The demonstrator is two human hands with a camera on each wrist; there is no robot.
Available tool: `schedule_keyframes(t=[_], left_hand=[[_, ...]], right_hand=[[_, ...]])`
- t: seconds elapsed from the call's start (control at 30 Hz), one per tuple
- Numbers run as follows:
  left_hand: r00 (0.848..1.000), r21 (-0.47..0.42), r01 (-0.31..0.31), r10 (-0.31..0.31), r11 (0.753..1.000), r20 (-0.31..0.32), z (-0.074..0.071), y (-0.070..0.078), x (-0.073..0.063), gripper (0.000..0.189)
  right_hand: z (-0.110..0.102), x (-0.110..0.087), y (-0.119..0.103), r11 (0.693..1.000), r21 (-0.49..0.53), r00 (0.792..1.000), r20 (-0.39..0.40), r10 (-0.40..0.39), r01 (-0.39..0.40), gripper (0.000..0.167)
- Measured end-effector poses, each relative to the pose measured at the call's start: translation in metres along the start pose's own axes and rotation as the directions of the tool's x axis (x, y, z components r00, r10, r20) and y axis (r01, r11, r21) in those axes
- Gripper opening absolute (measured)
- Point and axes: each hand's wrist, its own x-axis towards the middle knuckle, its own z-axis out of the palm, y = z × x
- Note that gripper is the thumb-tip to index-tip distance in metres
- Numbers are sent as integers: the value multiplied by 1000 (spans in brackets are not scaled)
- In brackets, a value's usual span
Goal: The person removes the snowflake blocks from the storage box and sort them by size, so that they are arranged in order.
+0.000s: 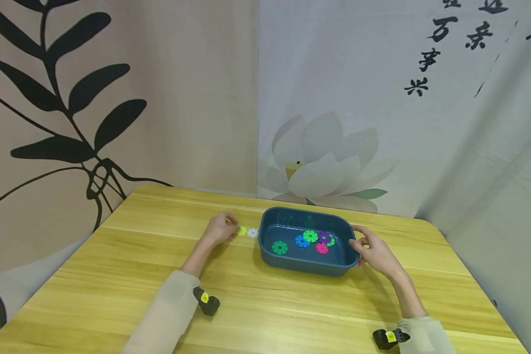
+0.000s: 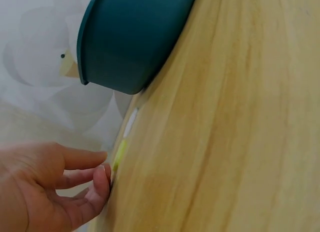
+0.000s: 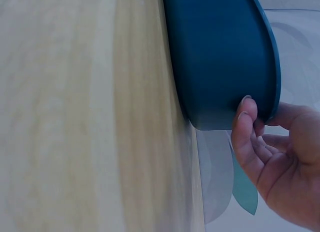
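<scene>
A blue-green plastic basin (image 1: 292, 264) sits on the wooden table, with several flower-shaped plastic discs inside: a blue one (image 1: 302, 241), a pink one (image 1: 322, 249), a purple one (image 1: 324, 237) and green ones (image 1: 280, 248). My right hand (image 1: 376, 250) grips the basin's right end, thumb at the rim and fingers against the outer wall (image 3: 215, 56). To the basin's left, my left hand (image 1: 221, 228) has thumb and fingertips pinched at the edge of a yellow disc (image 1: 242, 231). A white disc (image 1: 252, 233) lies between that yellow disc and the basin.
The wooden table (image 1: 265, 314) extends in front of the basin and to both sides. Printed curtains (image 1: 203, 98) hang behind its far edge. Small black wrist cameras (image 1: 208, 302) are strapped on both sleeves.
</scene>
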Motion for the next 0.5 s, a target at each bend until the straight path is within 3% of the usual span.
schedule_keyframes(t=[0.2,0.5], left_hand=[[999,-41,-27,25,999,-41,-1,7,-2,24],[990,-98,-131,125,987,-62,5,36,-9,20]], right_hand=[[0,0,-1,1000,-1,1000,-1,6,-6,55],[-1,0,-2,1000,6,1000,5,7,-7,55]])
